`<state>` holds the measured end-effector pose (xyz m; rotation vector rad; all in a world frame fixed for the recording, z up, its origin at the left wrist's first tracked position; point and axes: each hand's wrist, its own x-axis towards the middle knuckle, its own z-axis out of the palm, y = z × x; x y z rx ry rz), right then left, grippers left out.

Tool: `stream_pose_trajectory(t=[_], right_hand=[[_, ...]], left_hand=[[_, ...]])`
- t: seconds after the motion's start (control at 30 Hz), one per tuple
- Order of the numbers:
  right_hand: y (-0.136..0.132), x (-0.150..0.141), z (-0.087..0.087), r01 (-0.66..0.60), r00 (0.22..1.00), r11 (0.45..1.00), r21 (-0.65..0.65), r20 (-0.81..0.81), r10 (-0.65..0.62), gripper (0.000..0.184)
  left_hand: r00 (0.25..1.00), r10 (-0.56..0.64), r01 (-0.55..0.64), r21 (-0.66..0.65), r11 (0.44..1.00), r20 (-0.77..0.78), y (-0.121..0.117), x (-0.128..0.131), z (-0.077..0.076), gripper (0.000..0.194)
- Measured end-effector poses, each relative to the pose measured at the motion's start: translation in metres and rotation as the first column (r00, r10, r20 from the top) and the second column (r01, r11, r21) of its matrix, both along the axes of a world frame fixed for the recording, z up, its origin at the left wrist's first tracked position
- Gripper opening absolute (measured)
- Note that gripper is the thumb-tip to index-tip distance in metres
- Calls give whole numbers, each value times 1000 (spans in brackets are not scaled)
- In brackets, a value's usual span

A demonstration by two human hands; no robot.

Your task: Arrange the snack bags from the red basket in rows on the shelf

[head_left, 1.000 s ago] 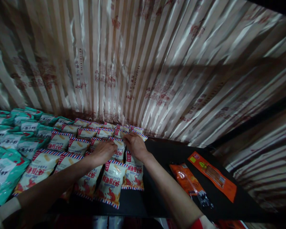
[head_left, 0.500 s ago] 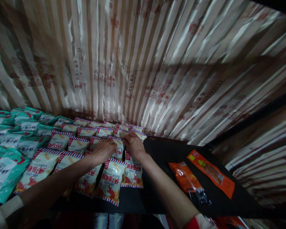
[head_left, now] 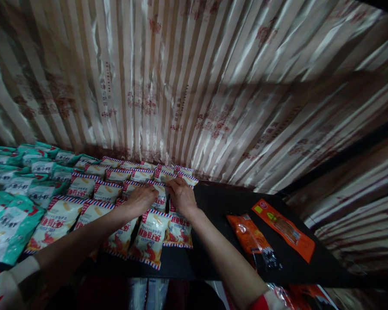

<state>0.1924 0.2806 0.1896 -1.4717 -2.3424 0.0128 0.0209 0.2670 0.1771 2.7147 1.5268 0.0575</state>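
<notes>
White snack bags [head_left: 150, 239] with red-and-blue striped edges and red lettering lie in several rows on a black shelf [head_left: 210, 258]. My left hand [head_left: 142, 200] and my right hand [head_left: 182, 196] are on either side of one such snack bag [head_left: 161, 199] in the second row. The fingers of both hands are bent and close on its upper edges, gripping it between them. Another snack bag [head_left: 180, 230] lies just below my right hand, partly covered by it. My left forearm crosses over several bags in the front row.
Teal snack bags [head_left: 14, 224] stand in rows at the left. An orange packet [head_left: 283, 228] and an orange-and-black packet [head_left: 250, 239] lie on the right. A pleated, printed foil-like sheet [head_left: 168, 86] hangs behind the shelf. More packets [head_left: 305, 297] show below its front edge.
Both hands stay on the same snack bag with hardly any movement. The whole view has shifted slightly, so the shelf sits a little higher in the picture.
</notes>
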Motion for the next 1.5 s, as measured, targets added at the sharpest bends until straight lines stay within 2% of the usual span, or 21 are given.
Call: stream_pose_trajectory(t=[0.23, 0.43, 0.8, 1.2, 1.5], right_hand=[[-39, 6, 1, -170, 970, 977, -130, -197, 142, 19], [-62, 10, -1, -261, 956, 949, -177, -180, 230, 20], [-66, 3, -15, -132, 986, 956, -262, -131, 100, 22], [-65, 6, -4, -155, 944, 931, -332, -329, 39, 20], [-62, 6, -10, -132, 914, 952, -278, -407, 8, 17]], left_hand=[[999, 16, -16, -10, 1000, 49, 2, -2, -4, 21], [999, 48, -47, -24, 999, 14, -1, -2, 0, 21], [997, 69, -66, -66, 996, 46, -3, -1, 5, 26], [989, 96, -86, -89, 992, 115, 0, -6, -2, 26], [972, 173, -151, -143, 978, 158, 2, -10, 10, 43]])
